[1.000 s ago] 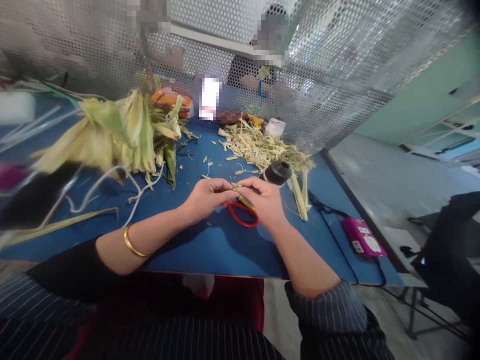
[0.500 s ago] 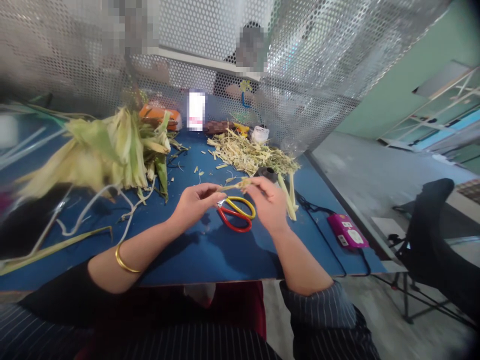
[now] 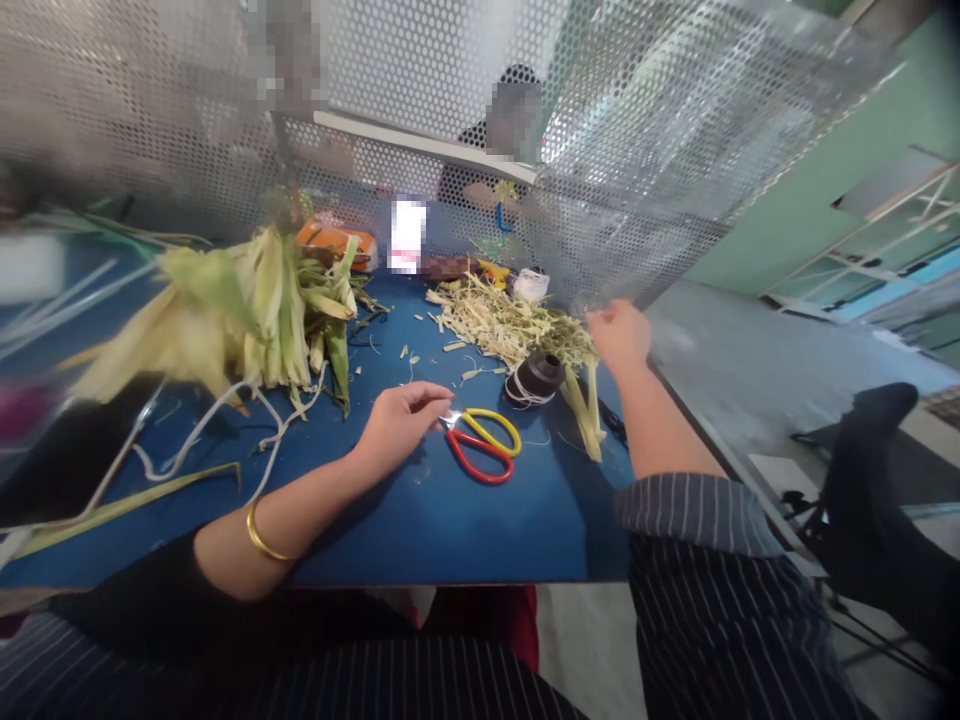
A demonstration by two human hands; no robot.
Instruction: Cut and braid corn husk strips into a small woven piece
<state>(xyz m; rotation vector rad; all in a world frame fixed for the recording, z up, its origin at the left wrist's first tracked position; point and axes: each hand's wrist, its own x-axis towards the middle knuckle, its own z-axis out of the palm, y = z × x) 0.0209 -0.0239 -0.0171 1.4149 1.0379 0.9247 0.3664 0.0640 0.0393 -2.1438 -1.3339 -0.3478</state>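
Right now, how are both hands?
Left hand: pinched closed by the scissors, contents unclear.
Right hand: curled near the shredded pile; grip can't be told.

Left hand (image 3: 405, 425) beside red-and-yellow scissors (image 3: 484, 445) on blue table (image 3: 405, 540)

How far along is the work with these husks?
Looks done: some shredding, judging by the heap of pale scraps. In hand: the left hand is at the scissors, the right hand near the heap's right edge; whether either holds anything is unclear. Probably left: the large bunch of husks, in long, broad pieces. The finished share can't be told.
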